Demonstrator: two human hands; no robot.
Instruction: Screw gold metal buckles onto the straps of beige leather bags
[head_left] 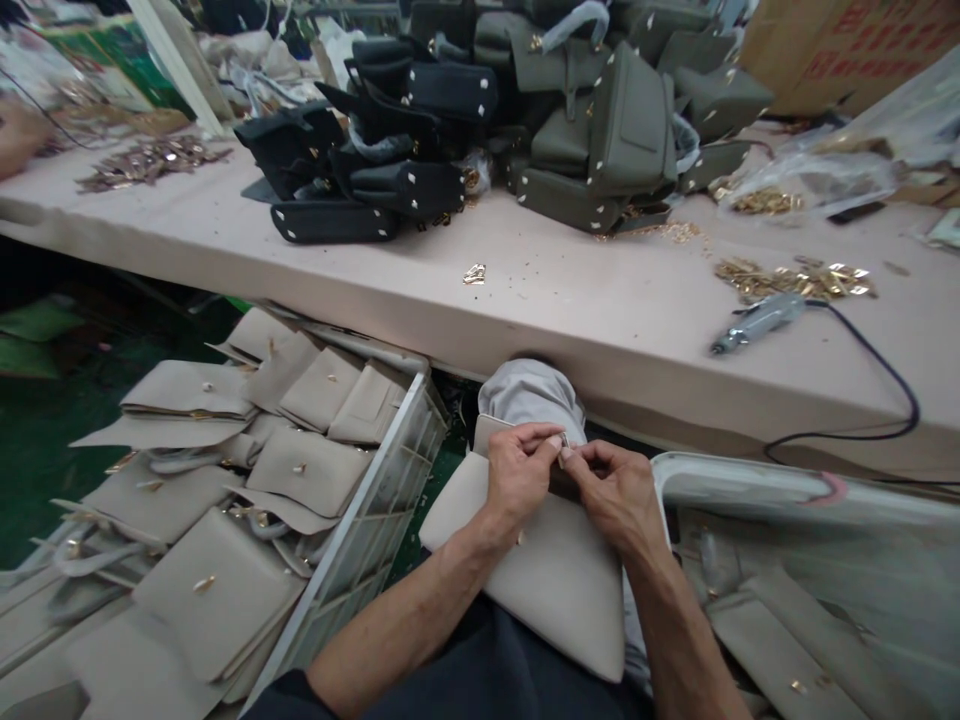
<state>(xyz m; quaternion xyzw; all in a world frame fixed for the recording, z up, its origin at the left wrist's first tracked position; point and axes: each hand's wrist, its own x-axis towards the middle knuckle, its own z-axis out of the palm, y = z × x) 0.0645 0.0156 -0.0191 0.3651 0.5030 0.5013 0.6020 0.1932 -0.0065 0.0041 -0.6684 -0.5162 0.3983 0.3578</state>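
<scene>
A beige handbag (570, 590) lies tilted across my lap. At its far edge, my left hand (521, 470) and my right hand (616, 492) meet with their fingertips pinched together. Between the fingertips shows a small shiny metal fitting (564, 440), mostly covered by thumbs and fingers. My left hand also rests against the bag's upper edge. Whether the fitting is fixed to the bag cannot be seen. Beneath the hands, the bag's dark opening partly shows.
A crate (375, 500) of beige bags stands on the left, a white bin (825, 500) with more on the right. Black bags (360, 180), olive bags (607, 140), gold fittings (799, 278) and a corded electric screwdriver (759, 322) lie on the table. Another person's hand (21, 135) is far left.
</scene>
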